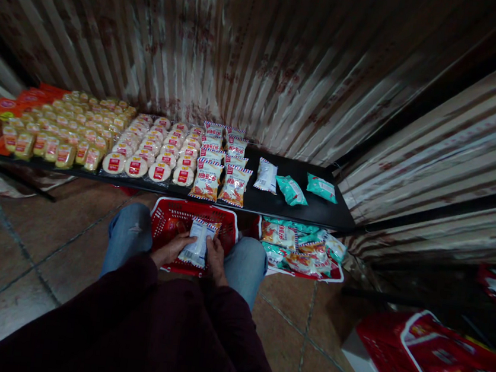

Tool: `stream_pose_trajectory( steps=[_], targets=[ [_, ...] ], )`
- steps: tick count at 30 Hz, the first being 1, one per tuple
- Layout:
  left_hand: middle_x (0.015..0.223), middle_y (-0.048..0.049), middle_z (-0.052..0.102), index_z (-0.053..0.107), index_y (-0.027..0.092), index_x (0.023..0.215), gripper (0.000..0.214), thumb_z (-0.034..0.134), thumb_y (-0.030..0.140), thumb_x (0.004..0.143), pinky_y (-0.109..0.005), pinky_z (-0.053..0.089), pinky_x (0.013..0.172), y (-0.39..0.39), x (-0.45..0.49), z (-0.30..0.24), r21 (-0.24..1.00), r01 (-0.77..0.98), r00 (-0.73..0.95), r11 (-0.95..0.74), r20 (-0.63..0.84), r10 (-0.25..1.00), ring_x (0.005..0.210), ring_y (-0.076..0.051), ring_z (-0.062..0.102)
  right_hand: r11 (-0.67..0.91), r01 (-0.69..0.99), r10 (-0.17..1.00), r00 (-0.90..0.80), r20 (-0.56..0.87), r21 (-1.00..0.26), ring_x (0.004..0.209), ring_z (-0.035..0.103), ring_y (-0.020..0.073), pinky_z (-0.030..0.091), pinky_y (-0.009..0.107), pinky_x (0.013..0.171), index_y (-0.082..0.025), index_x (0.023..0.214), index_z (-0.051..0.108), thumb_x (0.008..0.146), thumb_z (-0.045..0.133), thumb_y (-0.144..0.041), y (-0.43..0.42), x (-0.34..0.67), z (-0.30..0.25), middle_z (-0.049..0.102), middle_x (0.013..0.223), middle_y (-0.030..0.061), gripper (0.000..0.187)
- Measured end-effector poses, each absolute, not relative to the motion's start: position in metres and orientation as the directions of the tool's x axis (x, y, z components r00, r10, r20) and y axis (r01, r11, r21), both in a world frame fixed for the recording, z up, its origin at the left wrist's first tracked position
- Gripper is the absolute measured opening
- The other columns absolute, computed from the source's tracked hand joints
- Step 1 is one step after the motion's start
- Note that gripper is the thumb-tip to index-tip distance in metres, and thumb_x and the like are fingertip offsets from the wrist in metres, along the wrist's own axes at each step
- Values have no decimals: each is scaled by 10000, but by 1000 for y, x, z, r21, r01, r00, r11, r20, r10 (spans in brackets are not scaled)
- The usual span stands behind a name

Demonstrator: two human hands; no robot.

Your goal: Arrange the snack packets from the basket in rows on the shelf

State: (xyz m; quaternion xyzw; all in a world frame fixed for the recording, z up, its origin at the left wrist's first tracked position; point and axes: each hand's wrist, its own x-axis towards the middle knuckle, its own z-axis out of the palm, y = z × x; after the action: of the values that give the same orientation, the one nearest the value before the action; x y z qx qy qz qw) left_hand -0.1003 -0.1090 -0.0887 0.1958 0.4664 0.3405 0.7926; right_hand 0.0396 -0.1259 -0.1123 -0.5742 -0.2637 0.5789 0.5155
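Note:
Between my knees, a white and blue snack packet is gripped at both sides, its printed label side up. My left hand is closed on its left edge, and my right hand pinches the right edge. Below the packet a red plastic basket stands between my legs; a reddish packet shows inside it. On the black shelf in front, orange and white snack packets stand in two columns. To their right lie one white packet and two teal packets.
Further left on the shelf are rows of round wrapped cakes, small yellow wrapped cakes and orange bags. A second red basket with mixed packets sits right of my knee. A red box with red packages stands at lower right.

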Motion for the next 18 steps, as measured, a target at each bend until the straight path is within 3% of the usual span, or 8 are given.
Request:
stream_pose_trajectory(
  steps=[5, 18],
  targets=[
    [816, -87, 722, 649, 110, 1018, 500, 803, 323, 592, -280, 496, 645, -108, -102, -95, 675, -338, 294, 656, -586, 755, 678, -194, 666, -325, -281, 883, 251, -396, -903, 773, 654, 192, 517, 292, 709, -150, 981, 627, 616, 695, -502, -124, 42, -121, 718, 903, 71, 512],
    [745, -69, 714, 678, 111, 957, 491, 811, 385, 572, -263, 474, 650, -108, -100, -94, 744, -301, 269, 597, -534, 801, 726, -206, 661, -295, -314, 873, 294, -388, -902, 729, 637, 165, 511, 278, 695, -163, 1038, 604, 657, 647, -486, -122, 43, -129, 707, 911, 59, 501]
  ],
)
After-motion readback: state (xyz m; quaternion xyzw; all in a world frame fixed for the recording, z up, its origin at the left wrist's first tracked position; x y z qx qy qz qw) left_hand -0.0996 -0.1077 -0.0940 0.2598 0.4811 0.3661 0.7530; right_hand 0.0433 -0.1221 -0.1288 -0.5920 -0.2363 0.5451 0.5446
